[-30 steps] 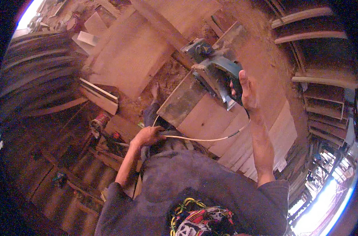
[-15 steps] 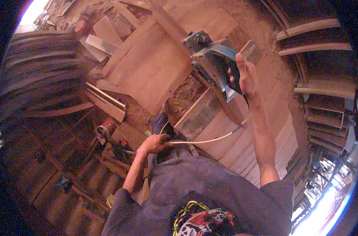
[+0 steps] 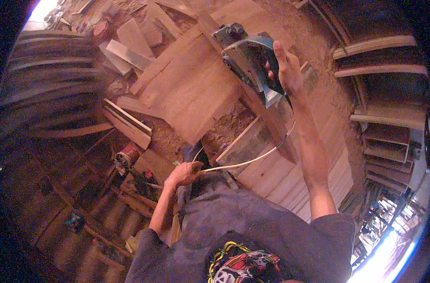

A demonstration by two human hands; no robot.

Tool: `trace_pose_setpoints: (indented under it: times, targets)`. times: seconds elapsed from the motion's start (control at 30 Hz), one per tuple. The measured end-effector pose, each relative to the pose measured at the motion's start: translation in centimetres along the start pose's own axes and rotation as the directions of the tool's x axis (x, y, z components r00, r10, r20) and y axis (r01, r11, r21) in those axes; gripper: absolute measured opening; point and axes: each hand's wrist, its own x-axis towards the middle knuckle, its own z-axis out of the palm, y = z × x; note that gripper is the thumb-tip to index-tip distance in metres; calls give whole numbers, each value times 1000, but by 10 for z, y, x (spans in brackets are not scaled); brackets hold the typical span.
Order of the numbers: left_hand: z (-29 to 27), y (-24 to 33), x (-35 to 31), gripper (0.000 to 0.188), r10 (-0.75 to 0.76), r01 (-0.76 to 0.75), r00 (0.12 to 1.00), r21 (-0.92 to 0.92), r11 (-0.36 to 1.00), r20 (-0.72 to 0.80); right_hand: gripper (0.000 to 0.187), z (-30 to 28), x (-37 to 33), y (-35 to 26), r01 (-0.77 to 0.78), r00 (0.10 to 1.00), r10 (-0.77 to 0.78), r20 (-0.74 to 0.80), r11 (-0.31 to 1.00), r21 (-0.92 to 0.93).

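My right hand is closed around the rear handle of a dark teal electric planer, its thumb lying along the top. The planer rests on a long, narrow plank that runs away from me toward the upper left. A pale power cable leaves the back of the planer and curves down to my left hand. That hand is closed on the cable, low in front of my body and apart from the planer. The cable's far end past my left hand is hidden.
Wide boards lie under and beside the plank, with wood shavings in a gap between them. Offcuts are piled at the far left. A red can stands left of my left hand. Timber shelves line the right side.
The planer and my right hand have moved forward along the plank, away from me and slightly left. The cable has stretched out straighter. My left hand has stayed nearly in place, holding it.
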Motion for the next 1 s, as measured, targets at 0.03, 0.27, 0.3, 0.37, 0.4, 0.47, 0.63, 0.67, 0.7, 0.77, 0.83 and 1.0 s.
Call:
trace_pose_setpoints:
  times: [0.03, 0.27, 0.3, 0.37, 0.4, 0.47, 0.63, 0.67, 0.7, 0.77, 0.83, 1.0]
  targets:
    - [-1, -4, -2, 55, 0, 0, 1000, -4, 1000, -13, 62, 9, 4, -6, -1, 1000, 1, -6, 1000, 14]
    - [-27, -3, -17, 52, -6, 6, 1000, -32, 999, -8, 62, 59, 30, -46, 58, 998, -58, -18, 997, 49]
    - [-28, -4, -21, 52, -30, 29, 999, -52, 998, -16, 62, 71, 39, -50, 59, 998, -59, -2, 997, 42]
    - [-30, -5, -26, 50, -77, 74, 997, -93, 993, -29, 64, 93, 56, -60, 71, 996, -72, 46, 997, 18]
    - [-38, 3, -19, 50, -25, 24, 1000, -85, 996, -9, 64, 73, 61, -68, 63, 998, -63, -3, 998, -23]
    - [-35, 2, -23, 49, -65, 57, 996, -132, 990, -55, 61, 94, 89, -74, 189, 982, -187, 41, 980, -57]
    - [-63, 30, -13, 42, -43, 33, 996, -125, 992, -72, 56, 87, 103, -91, 312, 950, -307, 52, 940, -142]
    - [-68, 34, -11, 41, -41, 34, 997, -104, 994, -64, 55, 84, 96, -92, 298, 955, -294, 50, 944, -139]
    - [-68, 32, -8, 40, -14, 2, 995, -119, 993, -95, 54, 81, 87, -93, 277, 961, -272, 51, 952, -132]
    - [-60, 23, -8, 38, 33, -57, 986, -148, 987, -165, 53, 77, 68, -95, 242, 970, -238, 51, 965, -104]
    - [-60, 17, -14, 37, 27, -39, 995, -117, 992, -96, 51, 69, 45, -97, 209, 978, -208, 22, 976, -64]
    - [-42, -9, -31, 33, 18, -38, 979, 94, 995, 205, 48, 36, -36, -106, 177, 979, -161, -129, 976, 129]
